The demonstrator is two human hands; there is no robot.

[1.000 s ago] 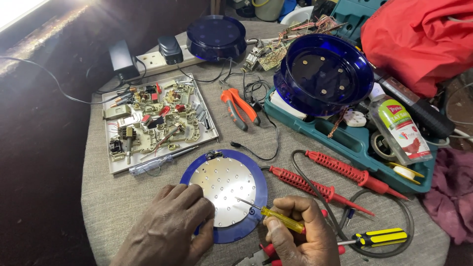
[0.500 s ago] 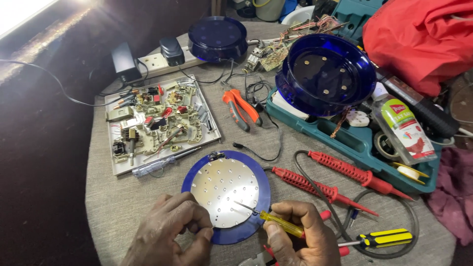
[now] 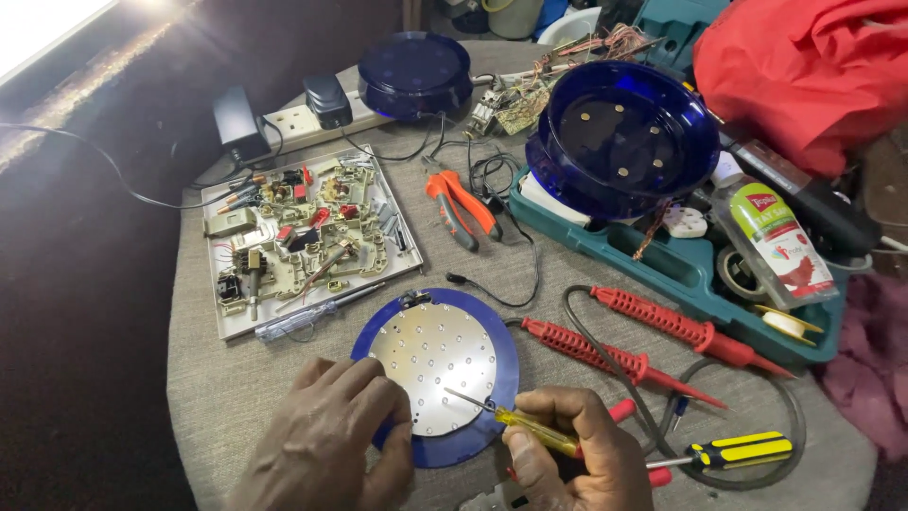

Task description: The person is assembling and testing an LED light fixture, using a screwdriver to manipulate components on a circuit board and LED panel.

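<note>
Right hand [image 3: 567, 454] pinches a small yellow-handled screwdriver [image 3: 515, 423] between thumb and curled fingers, its thin metal shaft slanting up and to the left so the tip rests on the silver perforated metal disc [image 3: 430, 355]. That disc sits in a round blue plastic base [image 3: 501, 378], which lies flat on the grey fabric-covered table [image 3: 208, 388] just in front of the person, near its front edge. Left hand [image 3: 331, 435] lies palm down with fingers spread and pressed on the lower left rim of the base, steadying it. Judging from this, the work goes best with the tip seated squarely in the screw head, the shaft brought closer to upright, and steady downward pressure from the holding hand so that the base does not turn with the tool. Both wrists come in low from the bottom edge, the right one bent inward toward the disc. Beyond the base lies a pale grey tray of electronic parts [image 3: 303, 237], and to the right two red probe handles [image 3: 605, 350] with dark leads. A yellow-and-black screwdriver [image 3: 733, 451] lies near the right hand, and orange-handled pliers [image 3: 459, 203] lie farther back beside a deep blue translucent dome cover [image 3: 619, 128] that rests on a teal tool case [image 3: 662, 270].
</note>
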